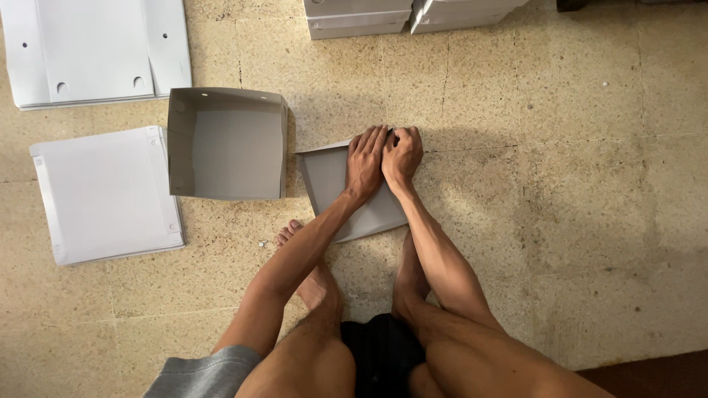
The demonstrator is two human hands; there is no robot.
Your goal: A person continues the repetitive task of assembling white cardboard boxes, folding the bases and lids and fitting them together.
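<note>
Head view, looking straight down at a speckled beige tile floor; the person is seated on it, bare legs and feet at 6 o'clock.

Both hands sit side by side, touching, just above frame centre. Left hand: palm down, fingers extended toward 12 o'clock, pressing flat on a grey cardboard sheet. Right hand: fingers curled, knuckles up, bearing on the far right corner of the same sheet. Whether the right fingers pinch an edge or only press on it, cannot tell. Neither hand lifts the sheet.

The cardboard sheet lies flat on the floor, slightly skewed, its near edge running under the forearms toward 6 o'clock. Its left edge shows a narrow raised fold.

At 9 o'clock of the hands, just beside the sheet, stands an assembled open box, grey, empty, mouth upward. Further toward 9 o'clock lies a flat unfolded box blank, pale grey. At 10–11 o'clock, against the frame corner, a stack of larger flat blanks with punched holes and notches. At 12 o'clock, cut by the top edge, closed white boxes in two stacks.

A grey sleeve hem shows at 7 o'clock.
</note>
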